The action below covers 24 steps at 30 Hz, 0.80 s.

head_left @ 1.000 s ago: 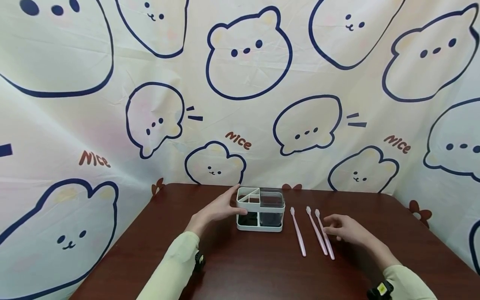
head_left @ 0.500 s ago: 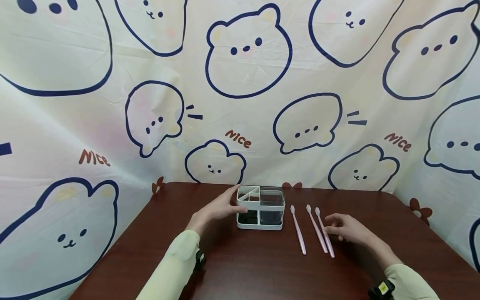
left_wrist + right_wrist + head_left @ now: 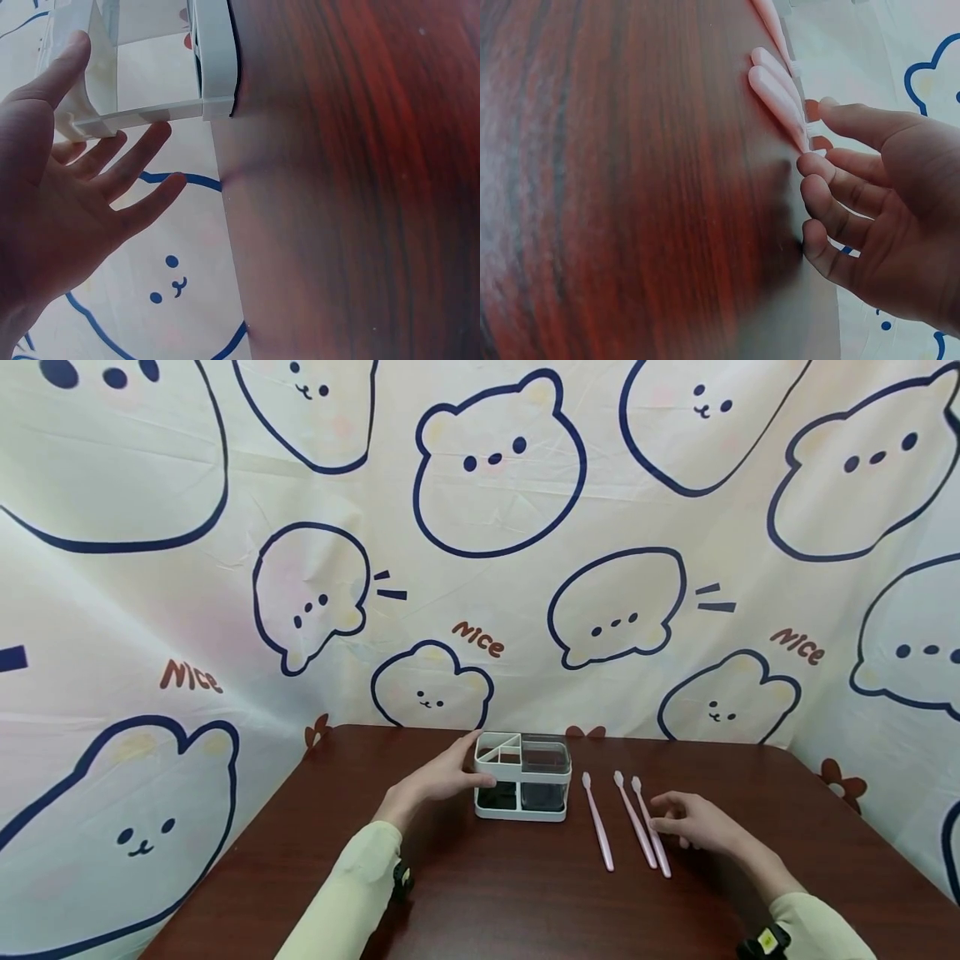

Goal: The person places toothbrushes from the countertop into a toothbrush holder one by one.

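Observation:
A white toothbrush holder (image 3: 498, 814) with divided top slots and a clear cup section stands upright near the back of the table. My left hand (image 3: 442, 774) holds its left side, with the thumb across the front; in the left wrist view the fingertips (image 3: 159, 133) meet the holder's side wall (image 3: 217, 60). Three pink toothbrushes lie to the right, heads toward the back: one alone (image 3: 598, 827), then a middle one (image 3: 636, 827) close beside the rightmost one (image 3: 656, 847). My right hand (image 3: 697, 821), fingers loosely bent, is beside the rightmost toothbrush, gripping nothing; whether it touches it I cannot tell.
The dark brown wooden table (image 3: 510, 902) carries all of this. A cream cloth with bear drawings (image 3: 495, 510) hangs behind and on both sides, meeting the table's back edge.

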Available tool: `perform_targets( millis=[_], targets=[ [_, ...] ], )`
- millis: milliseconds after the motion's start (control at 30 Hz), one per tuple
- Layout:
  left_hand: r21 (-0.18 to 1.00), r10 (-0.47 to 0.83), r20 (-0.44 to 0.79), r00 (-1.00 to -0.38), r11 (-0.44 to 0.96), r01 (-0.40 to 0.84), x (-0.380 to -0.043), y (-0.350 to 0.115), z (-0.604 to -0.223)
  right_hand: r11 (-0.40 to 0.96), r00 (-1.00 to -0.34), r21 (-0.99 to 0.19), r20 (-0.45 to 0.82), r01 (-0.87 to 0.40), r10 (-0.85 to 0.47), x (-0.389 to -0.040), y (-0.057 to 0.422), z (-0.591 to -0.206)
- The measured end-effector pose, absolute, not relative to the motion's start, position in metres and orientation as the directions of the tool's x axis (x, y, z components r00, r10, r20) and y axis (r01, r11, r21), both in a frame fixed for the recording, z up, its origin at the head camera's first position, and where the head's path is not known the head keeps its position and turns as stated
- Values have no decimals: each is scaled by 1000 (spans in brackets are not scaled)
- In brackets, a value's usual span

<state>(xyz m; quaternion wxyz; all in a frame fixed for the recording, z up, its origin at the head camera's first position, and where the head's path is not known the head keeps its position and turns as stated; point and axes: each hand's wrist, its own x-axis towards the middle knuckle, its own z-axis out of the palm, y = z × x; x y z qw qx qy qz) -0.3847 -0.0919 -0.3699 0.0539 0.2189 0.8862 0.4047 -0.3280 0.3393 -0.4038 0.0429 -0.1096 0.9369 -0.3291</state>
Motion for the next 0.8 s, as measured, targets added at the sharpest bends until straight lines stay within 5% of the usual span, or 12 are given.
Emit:
perform_targets(
  millis=[800],
  targets=[
    [731, 442, 76, -894, 585, 351, -384, -91, -367, 780, -984, -620, -74, -79, -159, -328, 327, -405]
  ],
)
